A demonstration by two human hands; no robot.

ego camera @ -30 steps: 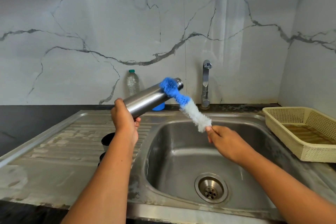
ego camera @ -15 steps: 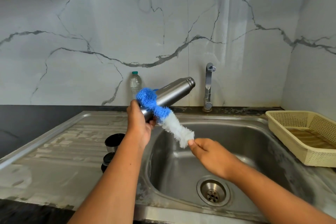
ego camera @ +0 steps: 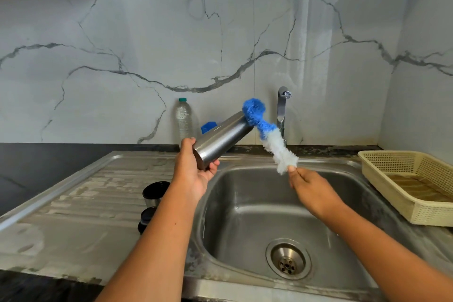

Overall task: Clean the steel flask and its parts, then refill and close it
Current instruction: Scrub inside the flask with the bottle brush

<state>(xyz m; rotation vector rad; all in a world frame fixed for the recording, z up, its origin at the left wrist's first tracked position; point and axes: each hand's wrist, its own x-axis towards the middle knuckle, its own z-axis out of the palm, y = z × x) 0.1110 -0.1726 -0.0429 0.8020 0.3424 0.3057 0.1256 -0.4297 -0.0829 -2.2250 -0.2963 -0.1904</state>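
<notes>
While the left hand [ego camera: 196, 175] gripped the steel flask [ego camera: 220, 141] by its base, tilted mouth-up toward the right hand's side, the right hand [ego camera: 311, 187] pinched the white end of a bottle brush [ego camera: 277, 144] (blue at the far end), whose blue bristles covered the flask's mouth. Both hands hung over the sink [ego camera: 245, 206]. A steel cup [ego camera: 156, 191] and a smaller dark cap [ego camera: 147, 218] stood just left of the left forearm.

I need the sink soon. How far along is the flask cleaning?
Done: the flask looks taken apart; a cup and a dark cap stand on the drainboard. In hand: the left hand holds the tilted flask by its base, the right hand pinches the brush, its blue head at the neck. Left: probably rinsing, the parts, refilling, closing.
</notes>
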